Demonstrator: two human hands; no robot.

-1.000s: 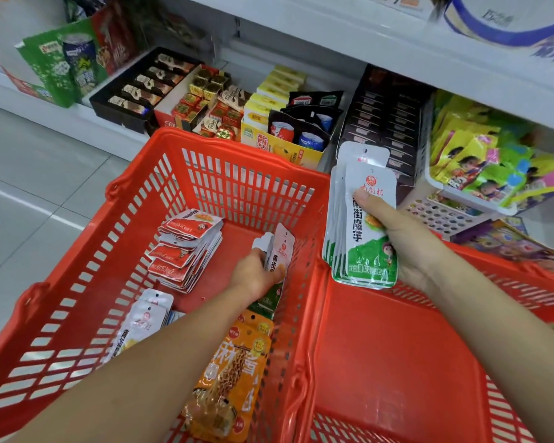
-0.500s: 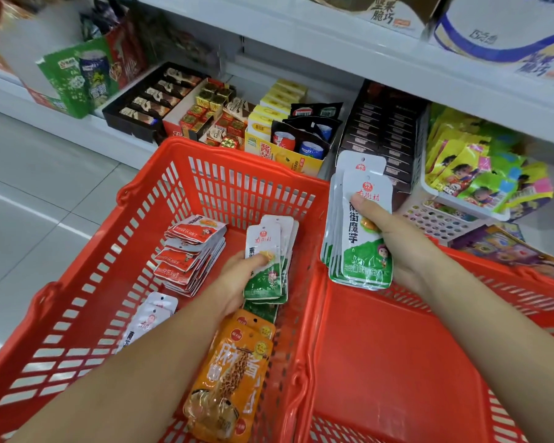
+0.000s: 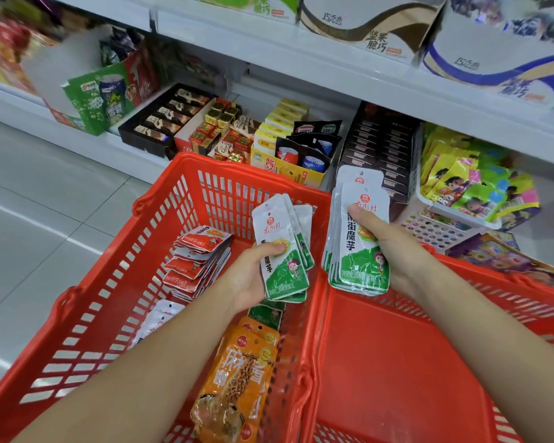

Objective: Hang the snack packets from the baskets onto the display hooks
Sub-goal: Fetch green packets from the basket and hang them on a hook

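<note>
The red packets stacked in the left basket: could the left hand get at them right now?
Probably yes for reach: the red packets lie uncovered in the open-topped left basket, beside the left hand. But that hand grips a bunch of green packets, so grabbing more looks awkward.

**Surroundings: Shelving and Stock**

A white upper shelf [image 3: 333, 70] carries large display cartons [image 3: 368, 30] with curved stripes. On the lower shelf [image 3: 122, 148], left to right: a green carton [image 3: 93, 100] printed with a can, a black tray [image 3: 160, 126] of dark bars, small red-and-gold wrapped pieces [image 3: 218, 132], yellow boxes [image 3: 280, 123], and stacked dark brown boxes [image 3: 381, 148]. At far right, a white perforated bin [image 3: 435, 230] holds bright cartoon-printed sachets [image 3: 470, 187]. Pale glossy floor tiles [image 3: 45, 203] lie at left.
</note>
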